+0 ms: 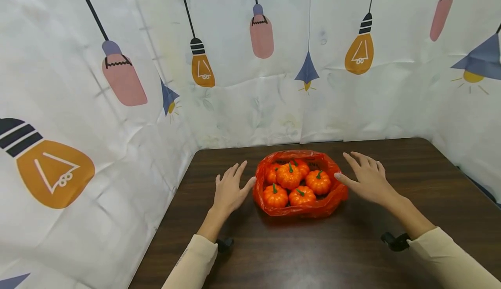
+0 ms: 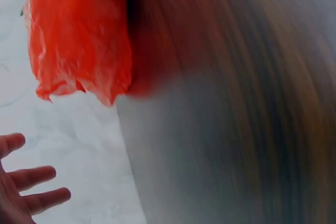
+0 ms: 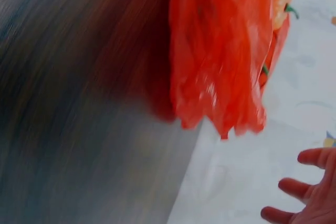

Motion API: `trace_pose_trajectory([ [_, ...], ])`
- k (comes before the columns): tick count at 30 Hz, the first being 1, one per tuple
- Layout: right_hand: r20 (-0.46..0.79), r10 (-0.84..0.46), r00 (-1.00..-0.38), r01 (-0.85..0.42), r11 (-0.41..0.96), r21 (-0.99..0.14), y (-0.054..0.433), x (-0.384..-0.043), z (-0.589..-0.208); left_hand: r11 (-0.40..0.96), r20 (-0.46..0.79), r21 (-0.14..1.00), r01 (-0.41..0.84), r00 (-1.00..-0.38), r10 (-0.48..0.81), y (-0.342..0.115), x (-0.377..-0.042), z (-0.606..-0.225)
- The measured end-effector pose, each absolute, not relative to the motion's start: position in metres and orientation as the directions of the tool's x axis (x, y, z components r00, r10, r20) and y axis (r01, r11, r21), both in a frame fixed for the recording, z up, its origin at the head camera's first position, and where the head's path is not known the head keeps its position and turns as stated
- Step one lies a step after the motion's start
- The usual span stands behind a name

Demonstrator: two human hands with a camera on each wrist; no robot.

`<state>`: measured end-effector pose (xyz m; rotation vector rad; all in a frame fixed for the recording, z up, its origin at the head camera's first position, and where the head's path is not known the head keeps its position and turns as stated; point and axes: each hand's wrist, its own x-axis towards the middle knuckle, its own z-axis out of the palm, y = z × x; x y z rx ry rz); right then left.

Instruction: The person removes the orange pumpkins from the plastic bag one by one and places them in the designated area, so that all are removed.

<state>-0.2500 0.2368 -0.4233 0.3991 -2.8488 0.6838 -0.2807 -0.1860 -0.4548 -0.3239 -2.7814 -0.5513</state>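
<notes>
The red bag (image 1: pixel 313 212) is placed on the far half of the table (image 1: pixel 297 254), near the middle between left and right; its mouth is spread upward, and at least six pumpkins (image 1: pixel 288 176) are contained in it, stems mostly up. The left hand (image 1: pixel 228 191) is held at the left side of the bag, the right hand (image 1: pixel 368 178) at the right side; on both, the fingers are spread wide and nothing is gripped; each thumb is directed at the rim, but whether the plastic is touched cannot be told. The bag's side walls are shown in both wrist views, with the fingers well clear; the table there is blurred.

The step in hand is judged to be work on the bag from both sides; the following is advised. The two sides should be approached at equal height, so that the bag is not tipped; the load should be borne by the palms or from below rather than by the rim alone, since thin plastic is likely to be stretched or torn; sudden squeezing should be avoided, as the upper pumpkins could be rolled over the low near rim.
</notes>
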Motion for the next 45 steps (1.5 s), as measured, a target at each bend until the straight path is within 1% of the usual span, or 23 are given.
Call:
trace_pose_trajectory([
  [6, 0.287, -0.227, -0.931, -0.349, 0.789, -0.506, 0.222, -0.253, -0.428, 0.814, 0.36, 0.505, 0.287, -0.927, 0.104, -0.173, -0.285, -0.458],
  [14, 0.318, -0.235, -0.919, -0.389, 0.682, -0.62, 0.206, -0.256, -0.428, 0.672, 0.354, 0.687, 0.275, -0.935, 0.021, -0.16, -0.292, -0.465],
  [18, 0.311, -0.242, -0.919, -0.393, 0.634, -0.667, 0.199, -0.257, -0.429, 0.575, 0.326, 0.773, 0.269, -0.945, 0.004, -0.154, -0.295, -0.468],
  [22, 0.312, -0.253, -0.916, -0.401, 0.589, -0.701, 0.192, -0.258, -0.43, 0.493, 0.271, 0.838, 0.233, -0.963, -0.005, -0.148, -0.298, -0.471],
  [28, 0.316, -0.26, -0.913, -0.408, 0.52, -0.75, 0.181, -0.261, -0.435, 0.421, 0.221, 0.887, 0.188, -0.975, -0.03, -0.141, -0.3, -0.477],
  [35, 0.329, -0.272, -0.904, -0.42, 0.425, -0.802, 0.165, -0.265, -0.439, 0.421, 0.197, 0.895, 0.145, -0.977, -0.082, -0.137, -0.303, -0.482],
  [45, 0.259, -0.283, -0.923, -0.343, 0.303, -0.889, 0.144, -0.266, -0.439, 0.363, 0.165, 0.924, 0.119, -0.981, -0.099, -0.138, -0.308, -0.485],
])
